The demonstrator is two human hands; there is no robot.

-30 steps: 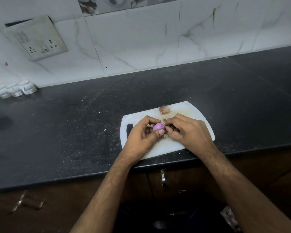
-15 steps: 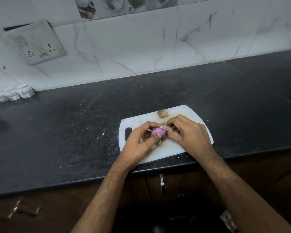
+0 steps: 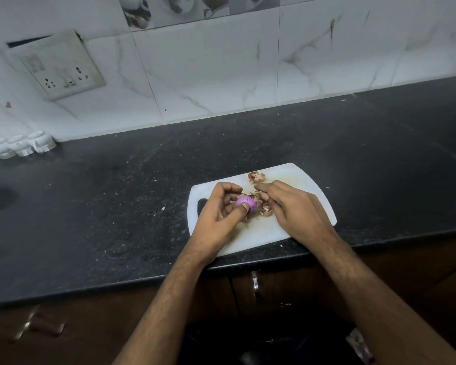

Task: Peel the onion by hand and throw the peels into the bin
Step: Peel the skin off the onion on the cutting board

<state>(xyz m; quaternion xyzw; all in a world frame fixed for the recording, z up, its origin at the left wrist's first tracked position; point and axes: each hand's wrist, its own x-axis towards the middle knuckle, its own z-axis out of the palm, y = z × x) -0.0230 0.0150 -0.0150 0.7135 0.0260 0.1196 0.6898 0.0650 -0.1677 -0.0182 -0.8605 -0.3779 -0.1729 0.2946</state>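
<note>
The onion, small with purple flesh showing, sits just above the middle of the white cutting board, clamped in the grip of the left hand, thumb pressed across its near side. Touching it on the right, the right hand has its fingers curled on a flap of brown skin at the onion's side; that grip looks closed on peel. Loose peels lie beside the onion, and another scrap rests near the board's far edge. The board lies at the front edge of the dark surface. The slick bulb could squirt out from under the thumb, and dry flakes could scatter off the board. No bin is in view.
</note>
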